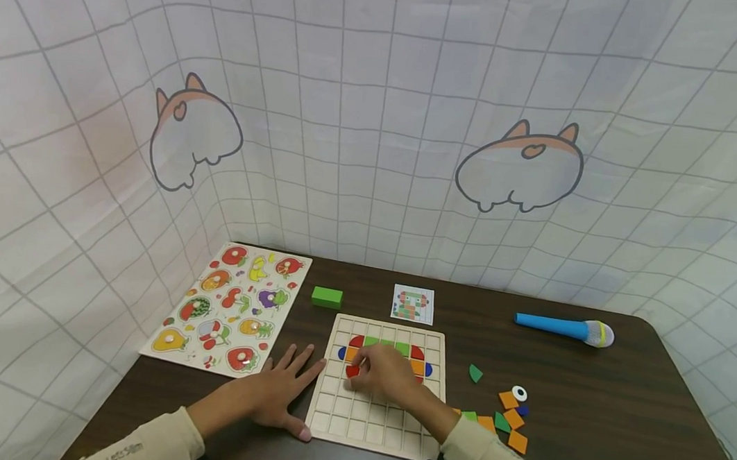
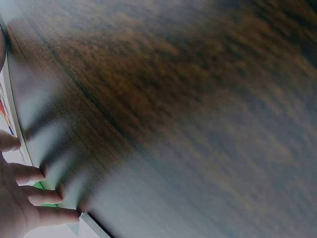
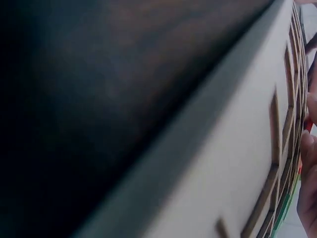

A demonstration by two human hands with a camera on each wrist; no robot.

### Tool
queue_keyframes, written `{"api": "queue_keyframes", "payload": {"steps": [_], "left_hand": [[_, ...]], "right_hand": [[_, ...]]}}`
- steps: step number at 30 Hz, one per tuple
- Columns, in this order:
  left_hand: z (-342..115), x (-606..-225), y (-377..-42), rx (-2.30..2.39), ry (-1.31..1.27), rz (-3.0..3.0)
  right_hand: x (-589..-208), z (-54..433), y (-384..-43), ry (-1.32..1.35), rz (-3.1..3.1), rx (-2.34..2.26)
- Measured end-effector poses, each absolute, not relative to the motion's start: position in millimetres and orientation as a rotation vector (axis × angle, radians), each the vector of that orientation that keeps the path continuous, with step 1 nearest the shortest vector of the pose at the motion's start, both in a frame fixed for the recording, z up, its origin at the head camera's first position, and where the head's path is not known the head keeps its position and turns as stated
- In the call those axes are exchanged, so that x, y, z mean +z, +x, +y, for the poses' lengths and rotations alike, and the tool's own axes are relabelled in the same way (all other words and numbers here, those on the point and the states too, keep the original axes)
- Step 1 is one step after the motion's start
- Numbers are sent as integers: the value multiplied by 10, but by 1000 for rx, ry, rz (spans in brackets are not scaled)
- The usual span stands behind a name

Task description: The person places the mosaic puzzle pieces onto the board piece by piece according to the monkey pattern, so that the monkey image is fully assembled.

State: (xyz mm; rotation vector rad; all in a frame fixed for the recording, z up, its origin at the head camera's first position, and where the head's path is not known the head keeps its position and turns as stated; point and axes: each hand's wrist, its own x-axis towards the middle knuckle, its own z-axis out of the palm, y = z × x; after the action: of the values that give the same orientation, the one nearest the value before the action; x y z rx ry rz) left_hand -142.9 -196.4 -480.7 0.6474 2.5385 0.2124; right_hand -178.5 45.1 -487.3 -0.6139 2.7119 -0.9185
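One red pc (image 1: 352,371) is at my R fingertips, approx 10 o'clock from the middle of the gridded board (image 1: 358,426). My R hand (image 1: 387,374) has thumb + fingertip pinched together on it; the R wrist view shows red btwn the tips. Can't tell if it's fully down in its cell. My L hand (image 1: 280,393) lies flat at abt 9 o'clock, fingers spread, right by the board's edge, gripping nothing.

Handling, my guess: pc is v. light, stiff, prob. painted wood, a bit slick, not fragile. Best hold = opp. edges w/ the fingertips, since a flat face gives little purchase. Board looks thin + rigid, light enough to slide, so steady it by the rim.

Loose pcs (image 1: 518,442) lie at 3–4 o'clock; I'd expect the same feel. Pattern card (image 1: 412,317) at 12–1, prob. bendy; green block (image 1: 327,297) at 11; toy mic (image 1: 554,326) at 2; fruit board (image 1: 239,313) at 10.
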Motion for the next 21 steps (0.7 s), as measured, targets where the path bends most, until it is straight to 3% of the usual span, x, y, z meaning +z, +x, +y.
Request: {"api": "queue_keyframes", "payload": {"steps": [21], "left_hand": [[-1977, -4812, -1423, 230, 653, 2540]], "right_hand": [[-4920, 478, -1808, -711, 2798, -910]]}}
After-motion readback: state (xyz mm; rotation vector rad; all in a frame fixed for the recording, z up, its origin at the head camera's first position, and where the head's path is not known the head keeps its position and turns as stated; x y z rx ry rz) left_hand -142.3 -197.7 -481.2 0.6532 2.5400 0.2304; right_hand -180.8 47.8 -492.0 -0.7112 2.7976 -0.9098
